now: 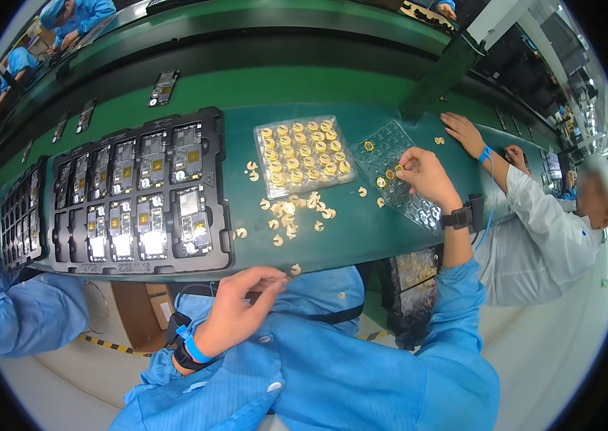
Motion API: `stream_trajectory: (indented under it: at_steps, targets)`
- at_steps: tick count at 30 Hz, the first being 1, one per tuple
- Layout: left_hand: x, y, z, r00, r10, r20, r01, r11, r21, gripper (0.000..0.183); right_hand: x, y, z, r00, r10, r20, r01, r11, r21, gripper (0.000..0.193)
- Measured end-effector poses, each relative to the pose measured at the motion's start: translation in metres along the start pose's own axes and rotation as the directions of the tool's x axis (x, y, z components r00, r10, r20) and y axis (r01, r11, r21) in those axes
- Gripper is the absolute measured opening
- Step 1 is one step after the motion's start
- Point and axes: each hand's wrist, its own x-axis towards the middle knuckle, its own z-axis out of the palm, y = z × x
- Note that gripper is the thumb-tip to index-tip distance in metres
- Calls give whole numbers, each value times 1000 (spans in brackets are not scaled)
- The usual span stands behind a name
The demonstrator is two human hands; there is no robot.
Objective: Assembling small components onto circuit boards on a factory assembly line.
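Note:
My right hand (424,176) is over a clear plastic tray (419,208) at the right, thumb and fingers pinched on a small round yellow-rimmed part (399,169). A few similar yellow-rimmed parts (381,182) lie in that tray beside my fingertips. Close to the bench's front edge, my left hand (243,305) is closed, thumb and forefinger tips together; whatever may be between them is too small to make out. Just beyond those fingertips lies a cream C-shaped piece (296,269). In the middle, a second clear tray (269,188) carries rows of round yellow-and-cream parts (305,151).
Loose cream C-shaped pieces (290,219) are scattered before the middle tray. Black trays (228,244) of circuit boards stand at the left. More boards (164,87) lie on the green strip behind. A co-worker's hand (464,135) rests on the bench at the right, near a post (447,79).

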Motion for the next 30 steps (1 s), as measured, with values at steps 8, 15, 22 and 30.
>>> stream_trajectory:
  at_steps: [8, 15, 22, 30]
  targets:
    - [26, 15, 2, 994, 86, -65, -91, 992, -84, 20, -69, -75, 32, 980, -179, -82, 195, 827, 527, 14]
    - [38, 33, 9, 952, 238, -192, -291, 897, -331, 22, -129, -153, 123, 918, -397, -25, 277, 593, 757, 20]
    - [22, 34, -11, 934, 142, -329, -259, 902, -344, 12, -128, -162, 141, 894, -443, 67, 229, 581, 781, 16]
    - [17, 21, -18, 951, 149, -270, -247, 891, -381, 15, -130, -169, 150, 892, -442, 94, 237, 634, 736, 13]
